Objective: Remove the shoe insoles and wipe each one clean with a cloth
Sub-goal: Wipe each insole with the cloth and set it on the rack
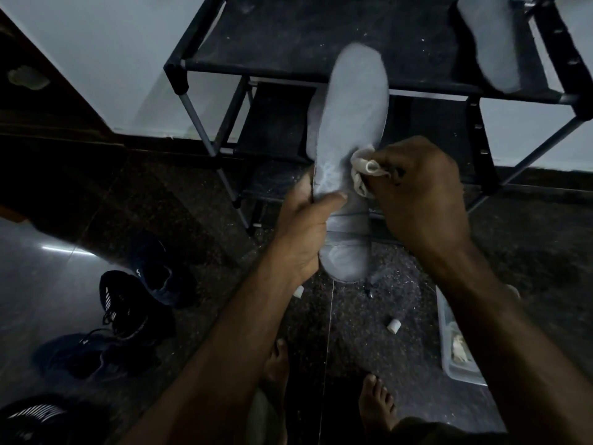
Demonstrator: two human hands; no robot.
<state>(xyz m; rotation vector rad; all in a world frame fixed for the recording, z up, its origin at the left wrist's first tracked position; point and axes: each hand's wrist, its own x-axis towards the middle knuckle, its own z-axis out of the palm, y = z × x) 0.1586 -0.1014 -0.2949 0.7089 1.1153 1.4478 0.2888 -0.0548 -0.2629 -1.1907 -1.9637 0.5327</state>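
A grey insole [349,123] stands upright in mid-air in front of the shoe rack. My left hand [305,226] grips it near the heel, thumb across its face. A second grey sheet seems to lie behind it. My right hand [423,200] pinches a bunched white cloth [364,173] against the insole's right side, just above my left thumb. Another grey insole [491,40] lies on the rack's top shelf at the far right.
The black shoe rack [288,36] stands against the pale wall. Several dark shoes [125,303] lie on the floor at the left. A clear plastic box [455,342] sits on the floor at the right, and two small white caps [394,326] lie near my bare feet.
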